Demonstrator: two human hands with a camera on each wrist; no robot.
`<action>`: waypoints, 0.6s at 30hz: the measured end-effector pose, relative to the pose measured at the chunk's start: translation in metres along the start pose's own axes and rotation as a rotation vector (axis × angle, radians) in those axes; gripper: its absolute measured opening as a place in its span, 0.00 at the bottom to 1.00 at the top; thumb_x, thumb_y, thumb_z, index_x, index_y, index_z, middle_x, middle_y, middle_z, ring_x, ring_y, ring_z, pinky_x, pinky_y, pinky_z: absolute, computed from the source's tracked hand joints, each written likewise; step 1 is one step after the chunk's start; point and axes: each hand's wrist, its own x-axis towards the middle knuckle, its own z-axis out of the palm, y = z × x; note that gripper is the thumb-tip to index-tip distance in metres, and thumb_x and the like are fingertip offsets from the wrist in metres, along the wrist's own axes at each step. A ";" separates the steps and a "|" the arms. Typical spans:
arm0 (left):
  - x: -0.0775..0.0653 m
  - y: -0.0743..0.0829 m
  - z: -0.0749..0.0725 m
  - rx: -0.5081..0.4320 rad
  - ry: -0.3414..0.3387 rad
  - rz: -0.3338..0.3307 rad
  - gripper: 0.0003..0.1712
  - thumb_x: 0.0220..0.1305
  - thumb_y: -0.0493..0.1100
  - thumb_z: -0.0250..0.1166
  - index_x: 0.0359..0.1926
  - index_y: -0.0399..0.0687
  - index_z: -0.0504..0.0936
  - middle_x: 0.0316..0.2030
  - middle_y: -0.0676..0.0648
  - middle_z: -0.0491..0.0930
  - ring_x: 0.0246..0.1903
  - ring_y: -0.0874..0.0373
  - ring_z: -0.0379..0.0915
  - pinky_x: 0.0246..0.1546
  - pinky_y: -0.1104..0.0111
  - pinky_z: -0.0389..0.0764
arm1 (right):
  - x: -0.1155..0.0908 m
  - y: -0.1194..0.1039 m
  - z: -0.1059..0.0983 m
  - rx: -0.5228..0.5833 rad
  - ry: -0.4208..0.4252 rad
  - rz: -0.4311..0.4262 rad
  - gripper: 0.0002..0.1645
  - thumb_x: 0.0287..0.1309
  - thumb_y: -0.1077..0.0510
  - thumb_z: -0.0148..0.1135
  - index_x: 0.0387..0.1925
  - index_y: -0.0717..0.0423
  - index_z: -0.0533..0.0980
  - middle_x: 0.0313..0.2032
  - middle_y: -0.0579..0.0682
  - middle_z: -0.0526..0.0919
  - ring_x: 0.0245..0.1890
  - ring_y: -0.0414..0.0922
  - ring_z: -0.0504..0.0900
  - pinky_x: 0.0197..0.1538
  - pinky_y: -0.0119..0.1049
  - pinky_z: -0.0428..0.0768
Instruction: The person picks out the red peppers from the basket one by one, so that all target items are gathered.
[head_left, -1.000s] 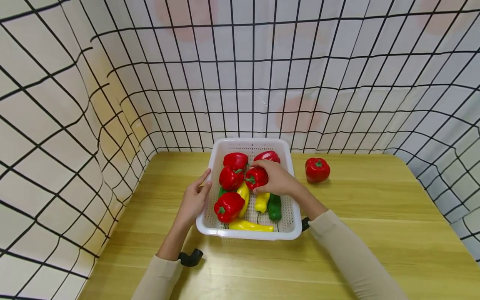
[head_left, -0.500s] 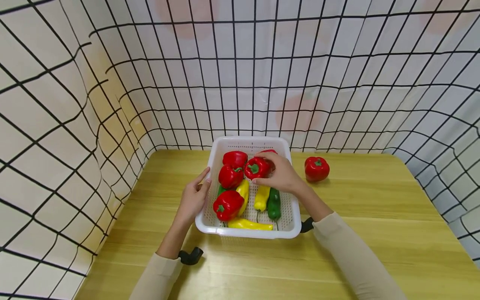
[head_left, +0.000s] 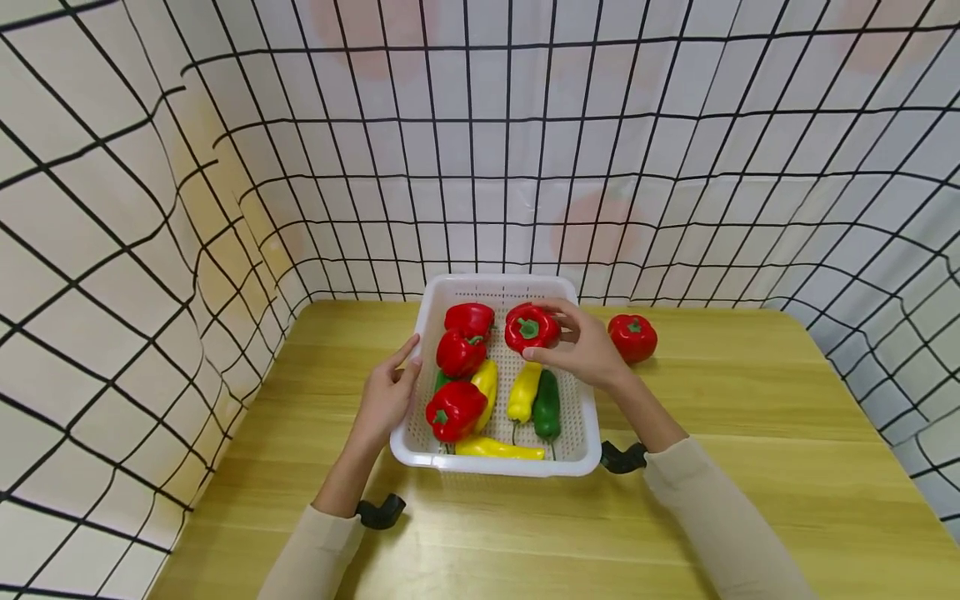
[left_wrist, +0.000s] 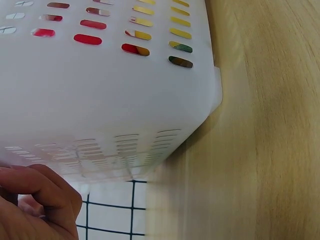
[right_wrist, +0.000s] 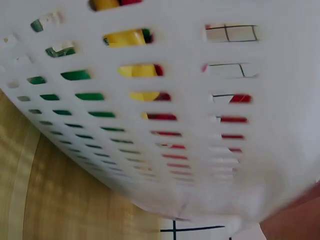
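In the head view a white plastic basket stands on the table with several peppers in it. My left hand grips its left rim, with bent fingers at the basket's outer wall in the left wrist view. My right hand holds a red bell pepper between thumb and fingers over the back right of the basket, green stem towards me. Along the left side lie other red bell peppers, one at the front. Yellow peppers, one in the middle and one along the front, lie near a green pepper.
Another red bell pepper stands on the wooden table, right of the basket. Behind the table rises a white backdrop with a black grid, which also closes in both sides.
My right hand has moved right and slightly back with the red bell pepper, past the yellow and green peppers. The red pepper at the back right has become hidden. My left hand stays at the rim.
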 end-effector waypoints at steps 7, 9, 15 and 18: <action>-0.002 0.003 0.000 0.007 0.010 -0.013 0.26 0.79 0.54 0.57 0.74 0.74 0.70 0.51 0.36 0.85 0.32 0.51 0.79 0.29 0.66 0.84 | -0.010 0.001 -0.021 0.050 0.053 -0.015 0.41 0.54 0.52 0.79 0.69 0.42 0.72 0.67 0.46 0.75 0.66 0.52 0.74 0.61 0.42 0.83; -0.001 0.003 0.000 0.007 0.010 -0.018 0.26 0.79 0.54 0.57 0.74 0.75 0.70 0.50 0.36 0.85 0.31 0.52 0.78 0.29 0.66 0.84 | -0.012 0.001 -0.027 0.042 0.068 -0.022 0.42 0.55 0.53 0.78 0.69 0.44 0.71 0.67 0.47 0.75 0.66 0.52 0.74 0.58 0.34 0.82; -0.001 0.002 -0.001 -0.003 0.002 -0.023 0.26 0.79 0.53 0.56 0.74 0.75 0.69 0.42 0.33 0.84 0.24 0.55 0.73 0.24 0.67 0.81 | -0.024 0.001 -0.046 0.028 0.115 -0.008 0.43 0.57 0.54 0.77 0.72 0.47 0.69 0.68 0.53 0.74 0.63 0.55 0.77 0.53 0.24 0.82; -0.002 0.002 0.000 -0.007 0.000 -0.026 0.26 0.79 0.53 0.56 0.74 0.75 0.69 0.42 0.33 0.84 0.24 0.55 0.74 0.24 0.68 0.81 | -0.030 0.001 -0.057 0.025 0.145 0.019 0.42 0.59 0.54 0.76 0.73 0.45 0.68 0.68 0.53 0.73 0.63 0.53 0.76 0.52 0.23 0.82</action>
